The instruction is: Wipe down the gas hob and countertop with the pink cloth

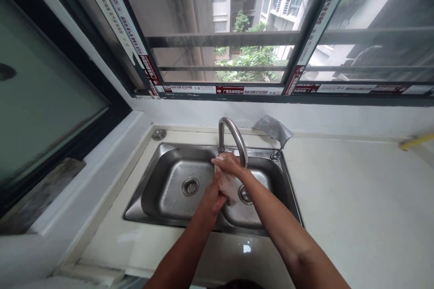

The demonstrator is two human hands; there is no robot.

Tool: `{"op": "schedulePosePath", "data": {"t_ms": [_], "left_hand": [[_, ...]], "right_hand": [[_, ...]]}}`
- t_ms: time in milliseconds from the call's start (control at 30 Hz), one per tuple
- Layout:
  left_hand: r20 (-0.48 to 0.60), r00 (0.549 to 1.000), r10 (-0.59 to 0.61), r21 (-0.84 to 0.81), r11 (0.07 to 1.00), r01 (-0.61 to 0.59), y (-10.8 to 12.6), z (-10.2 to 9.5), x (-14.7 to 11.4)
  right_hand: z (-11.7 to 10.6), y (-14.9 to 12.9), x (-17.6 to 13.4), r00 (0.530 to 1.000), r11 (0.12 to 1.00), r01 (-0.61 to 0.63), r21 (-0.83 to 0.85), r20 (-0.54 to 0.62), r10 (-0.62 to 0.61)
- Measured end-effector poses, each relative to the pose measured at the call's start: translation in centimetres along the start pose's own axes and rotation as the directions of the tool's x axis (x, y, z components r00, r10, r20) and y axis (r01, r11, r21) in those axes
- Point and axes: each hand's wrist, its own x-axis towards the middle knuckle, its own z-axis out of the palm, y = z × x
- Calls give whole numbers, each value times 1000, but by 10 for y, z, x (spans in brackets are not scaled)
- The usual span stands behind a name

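Over the divider of a double steel sink (136, 207), both my hands are close together on a pale, wet-looking cloth (228, 186). My left hand (214, 195) is closed around its left side, and the cloth hangs toward the right basin. My right hand (228, 163) is closed at the cloth's upper end, just in front of the base of the curved steel faucet (241, 142). Some fingers of both hands are hidden by the cloth and by each other. Whether water is running I cannot tell.
A drain (190, 186) shows in the left basin and a strainer (244, 194) in the right. A round metal lid (159, 134) lies at the counter's back left. Grey wrapping (274, 130) sits behind the right basin. A yellow pipe (417, 142) is far right, below the window (224, 90).
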Motion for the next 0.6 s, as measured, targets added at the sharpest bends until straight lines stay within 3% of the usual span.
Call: {"op": "schedulePosePath", "data": {"t_ms": [100,200,300,400,467,533,600], "left_hand": [[8,1000,-26,98,995,25,3,-3,-5],[-22,999,-31,169,985,34,7,-7,-4],[-58,998,22,203,979,-9,9,-4,5],[-47,996,69,273,960,-54,9,7,15],[-7,991,133,467,877,-114,8,16,21],[55,979,196,653,735,-184,8,23,25],[115,967,227,733,637,-237,10,26,29]], "right_hand": [[-20,8,-2,993,999,40,-9,112,-39],[-50,29,-27,972,995,31,90,229,-51],[-77,47,-61,960,980,-9,198,276,-47],[-96,55,-90,956,980,18,196,283,-74],[-106,56,-105,955,979,33,199,284,-90],[-114,56,-119,955,973,25,230,283,-91],[-120,57,-130,964,965,15,263,252,-83]]}}
